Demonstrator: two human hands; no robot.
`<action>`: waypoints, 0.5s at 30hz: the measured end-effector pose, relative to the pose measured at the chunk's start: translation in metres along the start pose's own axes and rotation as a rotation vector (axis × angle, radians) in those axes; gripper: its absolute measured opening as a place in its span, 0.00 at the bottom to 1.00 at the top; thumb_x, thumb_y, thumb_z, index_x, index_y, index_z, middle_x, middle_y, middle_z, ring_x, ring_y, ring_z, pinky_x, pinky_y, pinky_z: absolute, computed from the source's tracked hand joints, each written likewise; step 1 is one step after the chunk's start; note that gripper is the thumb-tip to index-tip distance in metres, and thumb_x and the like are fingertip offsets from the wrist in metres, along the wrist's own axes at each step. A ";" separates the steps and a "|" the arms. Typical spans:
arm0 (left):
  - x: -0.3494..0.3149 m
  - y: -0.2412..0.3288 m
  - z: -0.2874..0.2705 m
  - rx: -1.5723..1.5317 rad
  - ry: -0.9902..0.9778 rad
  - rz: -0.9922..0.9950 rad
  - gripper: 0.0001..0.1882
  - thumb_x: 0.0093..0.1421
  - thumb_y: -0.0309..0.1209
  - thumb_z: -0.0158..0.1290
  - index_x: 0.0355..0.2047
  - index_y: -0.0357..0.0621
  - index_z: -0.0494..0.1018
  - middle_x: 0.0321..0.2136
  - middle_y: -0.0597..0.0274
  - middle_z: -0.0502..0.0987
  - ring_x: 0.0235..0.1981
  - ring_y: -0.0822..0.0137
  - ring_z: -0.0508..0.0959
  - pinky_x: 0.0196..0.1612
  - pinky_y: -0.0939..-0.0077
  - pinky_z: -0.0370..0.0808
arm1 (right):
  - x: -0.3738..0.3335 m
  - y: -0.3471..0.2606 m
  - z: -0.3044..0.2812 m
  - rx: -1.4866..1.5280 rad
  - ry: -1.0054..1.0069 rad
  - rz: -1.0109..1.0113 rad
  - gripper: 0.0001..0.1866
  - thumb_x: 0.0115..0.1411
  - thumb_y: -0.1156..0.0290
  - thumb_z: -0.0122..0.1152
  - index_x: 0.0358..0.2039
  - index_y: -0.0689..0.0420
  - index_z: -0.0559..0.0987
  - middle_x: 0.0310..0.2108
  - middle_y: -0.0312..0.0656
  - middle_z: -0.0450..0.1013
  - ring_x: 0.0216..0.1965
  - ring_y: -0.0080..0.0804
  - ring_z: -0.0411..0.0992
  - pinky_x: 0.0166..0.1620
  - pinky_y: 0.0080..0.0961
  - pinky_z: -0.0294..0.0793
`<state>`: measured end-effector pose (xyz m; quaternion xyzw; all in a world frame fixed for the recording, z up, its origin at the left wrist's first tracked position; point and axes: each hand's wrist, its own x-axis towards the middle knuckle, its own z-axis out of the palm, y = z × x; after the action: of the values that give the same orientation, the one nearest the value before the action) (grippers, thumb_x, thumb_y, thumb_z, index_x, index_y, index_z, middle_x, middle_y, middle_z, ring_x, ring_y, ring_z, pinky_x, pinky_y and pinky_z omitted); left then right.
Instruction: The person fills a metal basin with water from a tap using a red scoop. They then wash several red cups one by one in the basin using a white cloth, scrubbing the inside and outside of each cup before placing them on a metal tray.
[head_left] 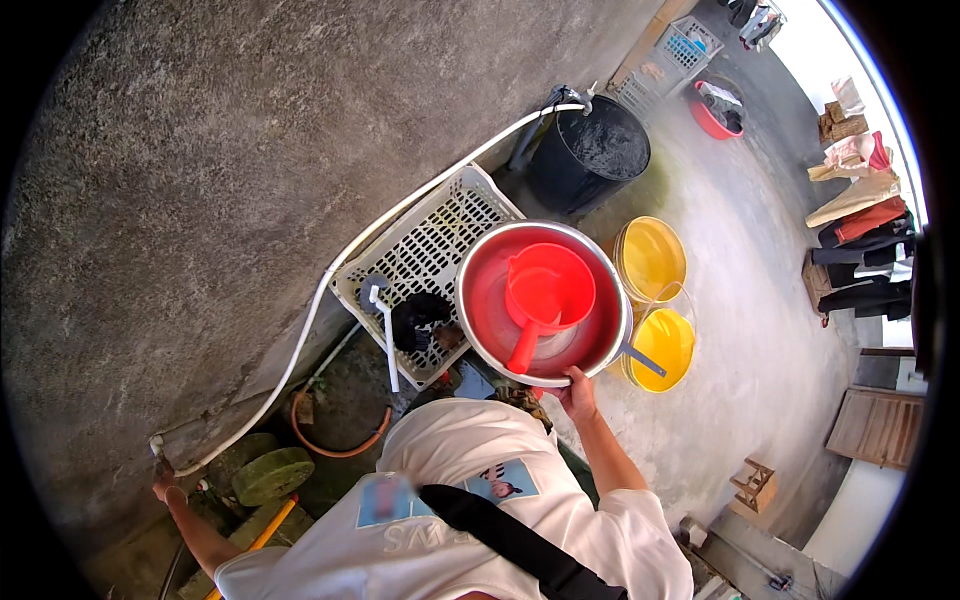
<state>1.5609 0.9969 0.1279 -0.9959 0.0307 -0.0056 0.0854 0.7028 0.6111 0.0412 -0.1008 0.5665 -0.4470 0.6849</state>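
My right hand grips the near rim of a round metal basin, thumb over the edge. Inside the basin lies a red plastic dipper, its handle toward me. At the far left my left hand reaches to the wall, its fingers closed at a pipe fitting where a long white hose ends. That hand is small in view, and its exact grip is partly hidden. A flat grey handle sticks out from beside the basin, over a yellow bucket.
A pale plastic crate holding dark cloth stands by the wall. Behind it is a black water barrel. Another yellow bucket, a red tub and a wooden stool stand on the concrete floor. An orange hose curls below.
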 end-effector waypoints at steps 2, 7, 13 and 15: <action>0.030 -0.046 0.000 -0.037 0.074 0.038 0.27 0.50 0.46 0.48 0.49 0.48 0.70 0.41 0.50 0.75 0.44 0.47 0.73 0.46 0.57 0.68 | 0.003 0.009 -0.005 0.016 0.021 0.025 0.18 0.51 0.75 0.45 0.41 0.73 0.64 0.30 0.56 0.71 0.27 0.46 0.75 0.21 0.32 0.79; 0.049 -0.064 0.037 0.037 0.049 0.145 0.26 0.51 0.44 0.46 0.51 0.51 0.68 0.43 0.49 0.73 0.45 0.47 0.72 0.46 0.56 0.68 | -0.004 0.009 -0.003 0.014 0.023 0.090 0.16 0.51 0.74 0.46 0.39 0.70 0.66 0.33 0.53 0.72 0.30 0.45 0.75 0.29 0.38 0.81; 0.090 -0.127 0.058 0.113 0.138 0.216 0.25 0.56 0.44 0.42 0.53 0.53 0.66 0.45 0.49 0.72 0.47 0.48 0.71 0.47 0.56 0.68 | 0.002 0.007 -0.017 -0.003 -0.001 0.179 0.10 0.51 0.72 0.49 0.34 0.63 0.71 0.34 0.47 0.73 0.34 0.41 0.75 0.36 0.37 0.80; 0.084 -0.120 0.076 0.079 0.068 0.148 0.25 0.57 0.45 0.42 0.53 0.51 0.65 0.46 0.49 0.72 0.48 0.49 0.71 0.47 0.59 0.68 | 0.001 -0.001 -0.016 -0.032 0.008 0.175 0.11 0.51 0.72 0.50 0.35 0.63 0.71 0.34 0.47 0.74 0.34 0.41 0.75 0.36 0.36 0.80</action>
<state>1.6528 1.1231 0.0739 -0.9860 0.1068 -0.0345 0.1237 0.6879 0.6159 0.0362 -0.0600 0.5828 -0.3766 0.7175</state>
